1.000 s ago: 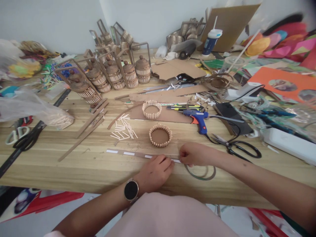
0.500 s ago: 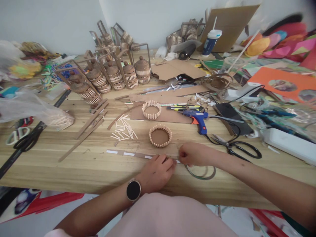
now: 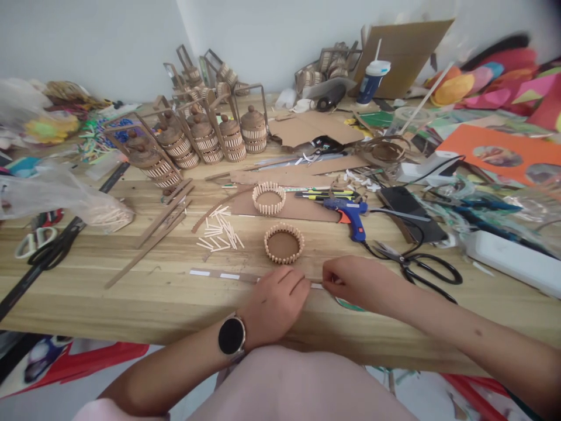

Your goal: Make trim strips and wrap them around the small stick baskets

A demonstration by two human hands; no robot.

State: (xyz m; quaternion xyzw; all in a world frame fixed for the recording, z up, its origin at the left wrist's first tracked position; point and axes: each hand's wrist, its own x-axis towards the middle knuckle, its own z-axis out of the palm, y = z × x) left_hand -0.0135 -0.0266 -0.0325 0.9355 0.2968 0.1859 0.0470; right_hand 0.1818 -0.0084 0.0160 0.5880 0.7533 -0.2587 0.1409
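Observation:
A narrow brown cardboard strip (image 3: 219, 274) with spaced white tape pieces (image 3: 230, 276) lies along the table in front of me. My left hand (image 3: 278, 301), a watch on its wrist, presses over the strip with curled fingers and hides its middle. Just right of it, my right hand (image 3: 350, 280) pinches at the strip's right end; its fingertips are partly hidden. Part of a thin green ring (image 3: 349, 305) shows beneath my right hand. Beyond my hands sits a round cardboard base edged with small wooden sticks (image 3: 284, 244), and a similar stick ring (image 3: 269, 199) stands behind it.
Loose wooden sticks (image 3: 221, 231) lie to the left of the rings. At right are a blue glue gun (image 3: 350, 213), black-handled scissors (image 3: 421, 266) and a dark phone-like slab (image 3: 412, 213). Small lidded baskets with tall handles (image 3: 232, 137) stand at the back left; a cup (image 3: 372, 82) stands behind.
My right hand has shifted slightly right and now covers most of the green ring. My left hand has slid a little over the strip, hiding one more white piece.

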